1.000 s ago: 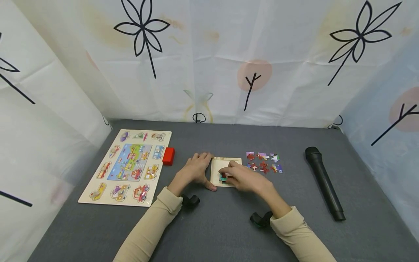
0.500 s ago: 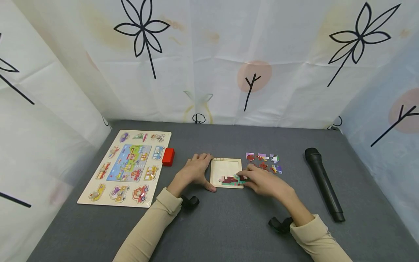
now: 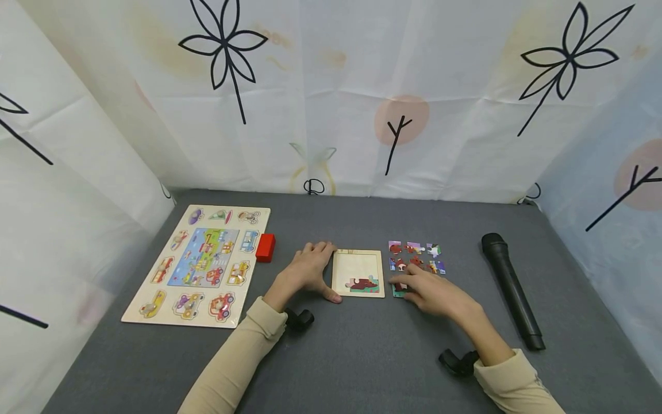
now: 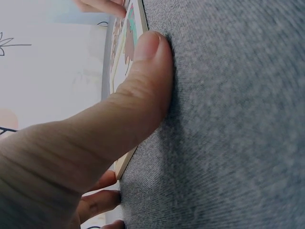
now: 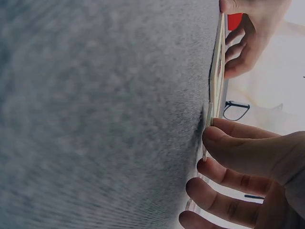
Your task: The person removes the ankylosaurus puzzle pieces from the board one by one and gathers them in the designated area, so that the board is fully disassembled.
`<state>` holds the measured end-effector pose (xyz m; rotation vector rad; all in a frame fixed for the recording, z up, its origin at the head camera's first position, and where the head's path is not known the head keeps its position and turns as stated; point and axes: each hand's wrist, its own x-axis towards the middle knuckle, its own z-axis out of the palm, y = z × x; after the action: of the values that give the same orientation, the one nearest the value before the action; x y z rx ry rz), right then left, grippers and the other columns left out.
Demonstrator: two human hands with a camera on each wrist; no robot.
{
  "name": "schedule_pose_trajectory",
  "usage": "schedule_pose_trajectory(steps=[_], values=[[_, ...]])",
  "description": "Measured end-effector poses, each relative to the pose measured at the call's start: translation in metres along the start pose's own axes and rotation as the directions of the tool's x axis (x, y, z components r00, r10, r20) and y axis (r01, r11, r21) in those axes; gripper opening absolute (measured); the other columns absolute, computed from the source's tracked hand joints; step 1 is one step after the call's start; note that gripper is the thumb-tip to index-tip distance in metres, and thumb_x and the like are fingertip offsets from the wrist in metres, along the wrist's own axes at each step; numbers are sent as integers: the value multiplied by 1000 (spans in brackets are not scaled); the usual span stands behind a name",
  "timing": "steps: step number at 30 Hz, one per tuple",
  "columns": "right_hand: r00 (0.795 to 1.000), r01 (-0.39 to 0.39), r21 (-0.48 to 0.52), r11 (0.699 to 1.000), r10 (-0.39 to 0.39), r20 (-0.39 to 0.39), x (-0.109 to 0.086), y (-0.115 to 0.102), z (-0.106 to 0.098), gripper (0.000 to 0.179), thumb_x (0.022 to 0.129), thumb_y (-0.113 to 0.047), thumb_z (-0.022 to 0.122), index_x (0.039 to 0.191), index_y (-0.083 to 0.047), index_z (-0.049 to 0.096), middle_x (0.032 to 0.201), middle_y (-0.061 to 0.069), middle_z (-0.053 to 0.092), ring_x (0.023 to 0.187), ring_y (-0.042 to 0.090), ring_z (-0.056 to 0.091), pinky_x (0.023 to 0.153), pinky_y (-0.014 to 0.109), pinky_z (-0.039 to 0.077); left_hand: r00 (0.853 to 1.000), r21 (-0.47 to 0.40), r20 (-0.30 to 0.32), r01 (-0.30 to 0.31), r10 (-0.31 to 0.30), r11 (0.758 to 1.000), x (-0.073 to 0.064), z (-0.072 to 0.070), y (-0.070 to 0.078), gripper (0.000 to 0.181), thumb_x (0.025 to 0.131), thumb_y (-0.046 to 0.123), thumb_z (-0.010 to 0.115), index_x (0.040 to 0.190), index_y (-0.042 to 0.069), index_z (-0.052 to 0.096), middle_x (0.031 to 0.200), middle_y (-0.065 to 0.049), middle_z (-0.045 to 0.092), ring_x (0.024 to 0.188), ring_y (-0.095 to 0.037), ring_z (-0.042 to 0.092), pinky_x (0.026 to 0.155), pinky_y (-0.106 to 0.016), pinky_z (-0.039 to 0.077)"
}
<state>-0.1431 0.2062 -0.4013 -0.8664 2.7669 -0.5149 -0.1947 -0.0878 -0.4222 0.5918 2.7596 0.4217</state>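
Note:
A small wooden puzzle tray (image 3: 362, 261) lies mid-table, with joined jigsaw pieces (image 3: 364, 284) of dark red and green along its near right side. My left hand (image 3: 307, 269) holds the tray's left side, thumb at the near corner and fingers toward the far one. Just right of the tray, my right hand (image 3: 431, 290) pinches a green and dark red puzzle piece (image 3: 398, 288) low over the cloth. In the right wrist view this puzzle piece (image 5: 208, 114) shows edge-on by the thumb. Several loose pieces (image 3: 415, 247) lie beyond the right hand, some partly covered by it.
A large wooden picture board (image 3: 199, 264) with vehicle shapes lies at the left. Against its right edge sits a red block (image 3: 266, 248). A black microphone (image 3: 513, 290) lies at the right. Printed white cloth (image 3: 341, 115) walls surround the grey table.
My right hand has drawn back rightward out of the tray, carrying a puzzle piece to the cloth beside it. The joined pieces inside are now uncovered. My left hand has stayed put.

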Motion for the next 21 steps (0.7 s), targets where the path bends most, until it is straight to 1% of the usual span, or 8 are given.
schedule_pose_trajectory(steps=[4,14,21], values=[[1000,-10,-1,1000,10,-1,0,2,1,33,95,-6,70,128,-10,70,104,2,60,81,6,50,65,21,42,1000,-2,-1,-1,1,1000,-1,0,1,119,61,56,95,156,9,40,161,-16,40,143,-41,40,116,-60,37],[1000,-16,-26,1000,15,-8,5,4,2,39,94,-8,72,132,-8,68,100,4,58,73,6,44,63,21,39,1000,-13,0,-3,3,1000,-1,0,1,118,61,55,96,155,9,40,161,-16,40,142,-41,40,116,-60,37],[999,-36,-17,999,36,-11,7,3,2,35,94,-9,73,128,-9,70,97,1,57,73,7,44,63,21,38,1000,-8,1,3,-3,1000,1,1,0,119,61,56,96,155,10,40,161,-15,41,142,-40,41,116,-58,37]])
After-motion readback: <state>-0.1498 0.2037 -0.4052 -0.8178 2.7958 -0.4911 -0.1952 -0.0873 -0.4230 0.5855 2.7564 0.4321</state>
